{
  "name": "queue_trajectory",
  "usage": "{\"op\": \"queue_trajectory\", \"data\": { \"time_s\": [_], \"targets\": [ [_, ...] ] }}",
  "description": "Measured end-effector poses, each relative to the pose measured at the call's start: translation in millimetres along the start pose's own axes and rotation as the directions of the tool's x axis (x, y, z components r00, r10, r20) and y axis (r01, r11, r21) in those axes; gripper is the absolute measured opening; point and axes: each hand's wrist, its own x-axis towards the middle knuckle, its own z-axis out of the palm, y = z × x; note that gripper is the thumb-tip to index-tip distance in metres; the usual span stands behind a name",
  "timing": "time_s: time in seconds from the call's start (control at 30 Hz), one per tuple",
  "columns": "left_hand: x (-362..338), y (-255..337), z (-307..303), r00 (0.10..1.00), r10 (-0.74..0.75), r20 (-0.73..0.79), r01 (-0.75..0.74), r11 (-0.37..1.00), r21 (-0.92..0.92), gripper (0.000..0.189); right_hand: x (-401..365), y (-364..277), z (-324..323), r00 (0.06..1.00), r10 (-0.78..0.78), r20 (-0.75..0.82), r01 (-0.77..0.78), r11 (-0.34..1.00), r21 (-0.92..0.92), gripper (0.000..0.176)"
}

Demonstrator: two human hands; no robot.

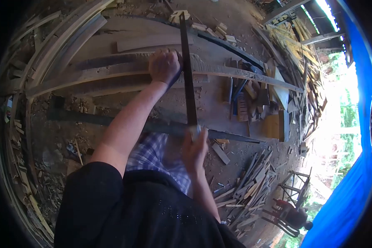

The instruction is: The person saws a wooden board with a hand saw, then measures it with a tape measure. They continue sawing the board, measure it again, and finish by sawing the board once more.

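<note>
My right hand [195, 151] is wrapped round the handle of a handsaw, low in the middle of the view. Its long dark blade [187, 70] points away from me and crosses a long wooden board [235, 73]. Just left of the blade, my left hand [164, 66] is closed over the same board, its fingers partly hidden on the far side. The board runs sideways across a workbench [161, 109]. Other cut planks [146, 42] lie beside it.
Tools and wood pieces [246, 97] cluster on the bench's right. Small offcuts [221, 31] lie beyond it. A scrap pile [252, 180] covers the ground at lower right, near a dark stand [291, 215]. Long timbers [66, 45] curve along the left. A blue tarp [339, 206] hangs at right.
</note>
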Motion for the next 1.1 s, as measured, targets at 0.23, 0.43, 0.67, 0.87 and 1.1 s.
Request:
{"op": "queue_trajectory", "data": {
  "time_s": [0.23, 0.43, 0.67, 0.87, 1.1],
  "targets": [
    [-7, -3, -4, 0.999, 0.024, 0.044, -0.02, 0.997, -0.071, 0.019, -12, 2, 0, 0.997, 0.061, -0.042, -0.065, 0.993, -0.096, 0.025],
    [1, 3, -4, 0.998, -0.029, 0.064, 0.029, 1.0, 0.0, 0.02, 25, 0, 20, 0.999, 0.016, -0.052, -0.021, 0.995, -0.095, 0.025],
    [-1, 1, -5, 0.999, -0.001, 0.05, 0.004, 0.998, -0.06, 0.024, -47, 7, -16, 0.998, 0.04, -0.045, -0.041, 0.999, -0.02, 0.021],
    [-1, 1, -1, 0.999, -0.005, -0.036, 0.005, 1.0, -0.004, 0.024, 50, -3, 29, 1.0, 0.0, -0.016, 0.0, 1.0, -0.022, 0.021],
    [2, 1, -8, 0.996, -0.001, 0.087, 0.005, 0.999, -0.052, 0.024, -72, 8, -35, 0.979, 0.201, 0.016, -0.199, 0.976, -0.087, 0.022]
  ]
}}
